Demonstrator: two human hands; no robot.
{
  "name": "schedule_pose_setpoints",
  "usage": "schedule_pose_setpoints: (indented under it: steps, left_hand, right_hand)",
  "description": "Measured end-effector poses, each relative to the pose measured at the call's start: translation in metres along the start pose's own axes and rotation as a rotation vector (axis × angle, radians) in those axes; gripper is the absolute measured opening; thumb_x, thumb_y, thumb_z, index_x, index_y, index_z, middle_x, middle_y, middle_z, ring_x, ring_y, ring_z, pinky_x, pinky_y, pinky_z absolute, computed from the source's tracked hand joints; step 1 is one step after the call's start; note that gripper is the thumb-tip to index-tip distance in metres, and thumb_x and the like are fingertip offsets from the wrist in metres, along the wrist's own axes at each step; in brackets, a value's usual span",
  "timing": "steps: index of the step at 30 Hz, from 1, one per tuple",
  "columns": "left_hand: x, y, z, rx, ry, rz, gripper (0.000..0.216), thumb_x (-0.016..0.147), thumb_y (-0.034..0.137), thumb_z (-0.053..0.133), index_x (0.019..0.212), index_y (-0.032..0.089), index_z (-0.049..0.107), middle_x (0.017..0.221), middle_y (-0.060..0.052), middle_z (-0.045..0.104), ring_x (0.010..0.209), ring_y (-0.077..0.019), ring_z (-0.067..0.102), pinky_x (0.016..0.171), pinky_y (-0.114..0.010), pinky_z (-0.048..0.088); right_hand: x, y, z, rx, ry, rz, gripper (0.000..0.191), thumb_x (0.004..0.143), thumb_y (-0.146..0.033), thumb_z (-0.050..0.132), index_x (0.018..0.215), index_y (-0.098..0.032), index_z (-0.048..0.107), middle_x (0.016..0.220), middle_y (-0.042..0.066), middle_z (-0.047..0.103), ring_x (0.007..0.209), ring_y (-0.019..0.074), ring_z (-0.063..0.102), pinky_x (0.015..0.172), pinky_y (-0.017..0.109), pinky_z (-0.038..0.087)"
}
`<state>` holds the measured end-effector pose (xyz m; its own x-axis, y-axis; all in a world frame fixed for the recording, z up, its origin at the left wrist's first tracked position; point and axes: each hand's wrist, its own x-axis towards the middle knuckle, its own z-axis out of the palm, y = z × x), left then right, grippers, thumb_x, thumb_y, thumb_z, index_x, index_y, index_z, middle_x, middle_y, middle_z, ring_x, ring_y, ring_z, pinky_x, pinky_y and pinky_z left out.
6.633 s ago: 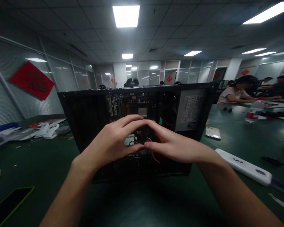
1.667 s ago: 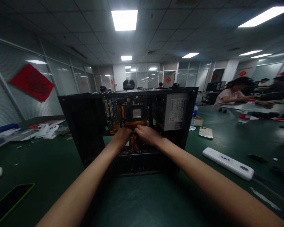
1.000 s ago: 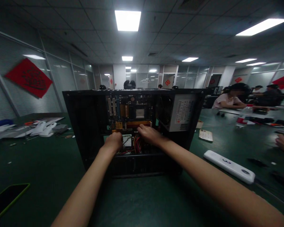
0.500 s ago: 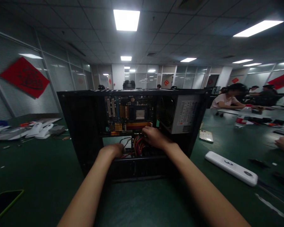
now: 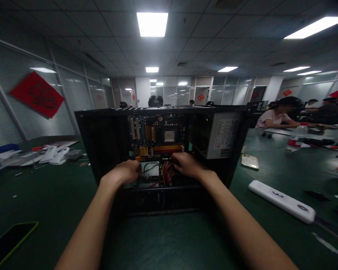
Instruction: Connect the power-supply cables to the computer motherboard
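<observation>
An open black computer case [image 5: 157, 200] stands on the green table in front of me. Inside it are a motherboard [image 5: 154, 129] with a square silver processor [image 5: 169, 135], and a power supply [image 5: 224, 135] at the upper right. My left hand [image 5: 126, 171] is closed at the lower left of the motherboard, beside thin dark wires [image 5: 149, 168]; its fingertips are hidden. My right hand [image 5: 186, 164] is closed at the top of a bundle of coloured power cables [image 5: 167, 172], just below the orange memory slots [image 5: 169, 149].
Right of the case lie a white power strip [image 5: 281, 201], a phone-like pale object [image 5: 250, 161] and a bottle [image 5: 295, 138]. On the left are a dark phone with green edge [image 5: 11, 240] and piled white parts [image 5: 55, 154]. Another person [image 5: 281, 116] sits at the far right.
My left hand has moved left and up, away from the lower opening of the case. My right hand stays at the cables. The view has shifted slightly left.
</observation>
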<state>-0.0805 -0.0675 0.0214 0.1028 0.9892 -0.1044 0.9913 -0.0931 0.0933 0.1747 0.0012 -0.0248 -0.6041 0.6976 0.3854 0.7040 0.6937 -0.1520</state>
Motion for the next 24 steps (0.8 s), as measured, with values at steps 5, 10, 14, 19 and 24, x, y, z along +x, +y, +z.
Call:
schedule_pose_setpoints:
  steps: [5, 10, 14, 19, 24]
  left_hand:
    - [-0.016, 0.005, -0.02, -0.022, 0.057, 0.09, 0.022, 0.077, 0.013, 0.052, 0.088, 0.02, 0.07, 0.09, -0.006, 0.074, 0.074, -0.0187, 0.066, 0.058, -0.025, 0.042]
    - [-0.033, 0.003, -0.036, -0.133, 0.141, 0.154, 0.025, 0.087, 0.027, 0.053, 0.1, 0.02, 0.072, 0.101, -0.005, 0.075, 0.086, -0.0191, 0.068, 0.074, -0.026, 0.048]
    - [-0.047, -0.005, -0.04, -0.184, -0.04, 0.166, 0.03, 0.081, 0.024, 0.058, 0.107, 0.024, 0.073, 0.104, -0.001, 0.076, 0.09, -0.0189, 0.069, 0.072, -0.023, 0.051]
    - [-0.038, -0.005, -0.032, -0.166, -0.01, 0.188, 0.032, 0.082, 0.021, 0.056, 0.109, 0.024, 0.072, 0.106, -0.002, 0.075, 0.091, -0.0196, 0.07, 0.072, -0.023, 0.052]
    - [-0.025, 0.006, -0.03, -0.352, 0.047, 0.371, 0.037, 0.087, 0.023, 0.053, 0.121, 0.018, 0.065, 0.106, -0.005, 0.076, 0.099, -0.0191, 0.07, 0.083, -0.025, 0.052]
  right_hand:
    - [0.0, 0.002, 0.003, -0.003, 0.012, -0.016, 0.02, 0.082, -0.006, 0.058, 0.1, -0.012, 0.061, 0.101, 0.011, 0.068, 0.094, 0.0202, 0.062, 0.078, 0.026, 0.04]
    - [0.0, 0.007, 0.006, -0.008, 0.025, -0.035, 0.019, 0.082, -0.007, 0.057, 0.1, -0.012, 0.061, 0.1, 0.012, 0.068, 0.094, 0.0209, 0.062, 0.078, 0.027, 0.041]
    - [0.0, 0.006, 0.006, -0.001, 0.034, -0.036, 0.02, 0.081, -0.007, 0.056, 0.1, -0.013, 0.062, 0.101, 0.011, 0.068, 0.094, 0.0206, 0.062, 0.079, 0.027, 0.041]
    - [0.0, 0.002, 0.003, -0.018, 0.03, -0.03, 0.021, 0.081, -0.006, 0.055, 0.099, -0.012, 0.063, 0.101, 0.012, 0.069, 0.094, 0.0211, 0.063, 0.08, 0.028, 0.042]
    - [0.0, 0.002, 0.002, -0.008, 0.032, -0.025, 0.021, 0.083, -0.006, 0.056, 0.102, -0.011, 0.064, 0.103, 0.012, 0.069, 0.096, 0.0213, 0.063, 0.082, 0.028, 0.043]
